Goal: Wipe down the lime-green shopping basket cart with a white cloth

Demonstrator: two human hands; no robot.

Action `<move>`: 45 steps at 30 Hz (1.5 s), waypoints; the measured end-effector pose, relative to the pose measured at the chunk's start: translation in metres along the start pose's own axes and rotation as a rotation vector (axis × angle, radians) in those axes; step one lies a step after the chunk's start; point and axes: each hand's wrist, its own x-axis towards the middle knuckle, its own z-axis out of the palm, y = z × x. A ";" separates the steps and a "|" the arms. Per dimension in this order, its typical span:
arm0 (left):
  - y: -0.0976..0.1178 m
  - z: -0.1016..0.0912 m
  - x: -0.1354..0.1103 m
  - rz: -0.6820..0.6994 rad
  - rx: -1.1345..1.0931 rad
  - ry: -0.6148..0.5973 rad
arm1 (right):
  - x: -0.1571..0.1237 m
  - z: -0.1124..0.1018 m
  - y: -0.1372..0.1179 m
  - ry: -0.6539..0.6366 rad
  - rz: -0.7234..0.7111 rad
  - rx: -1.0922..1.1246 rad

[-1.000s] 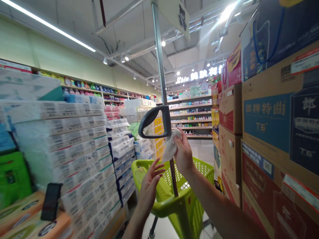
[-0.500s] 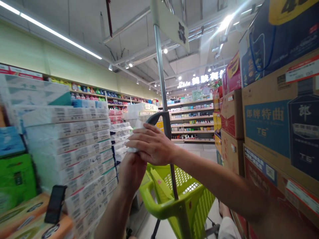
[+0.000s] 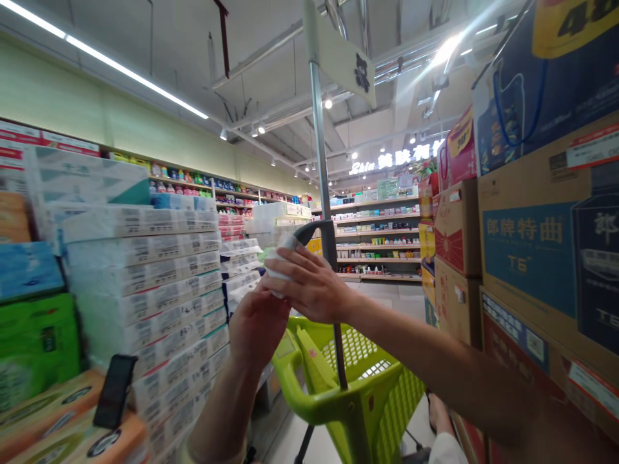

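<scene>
My right hand (image 3: 314,289) is closed over a thin white wipe (image 3: 279,265), its fingers curled across it. The wipe lies around the lower part of a dark curved handle (image 3: 309,231) that juts from a metal pole (image 3: 319,129). Just below, my left hand (image 3: 261,322) is closed against the wipe's lower edge; its fingertips are mostly hidden. Whether the wipe is paper or cloth I cannot tell. The pole rises from a lime-green shopping cart (image 3: 290,393) below my hands and carries a pale sign (image 3: 345,58) with a bear on it.
Stacked white packs (image 3: 169,277) stand on the left, with a black phone (image 3: 115,392) on orange packs (image 3: 72,444) nearer me. Cardboard boxes (image 3: 527,245) are piled high on the right. Stocked shelves (image 3: 377,245) line the far end. A person's foot (image 3: 438,412) shows beside the cart.
The view has shifted slightly, so most things sit further right. Both hands stay at the handle, and the wipe is now pressed closer around it under my right hand.
</scene>
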 end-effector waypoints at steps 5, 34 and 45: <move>0.002 0.006 0.004 -0.037 0.029 0.057 | -0.037 0.009 0.005 0.070 0.035 0.047; -0.054 -0.014 -0.018 -0.189 0.359 0.198 | -0.103 0.037 -0.073 0.657 1.339 1.122; -0.096 -0.027 -0.032 -0.179 0.544 0.178 | -0.118 0.041 -0.087 0.497 1.308 1.080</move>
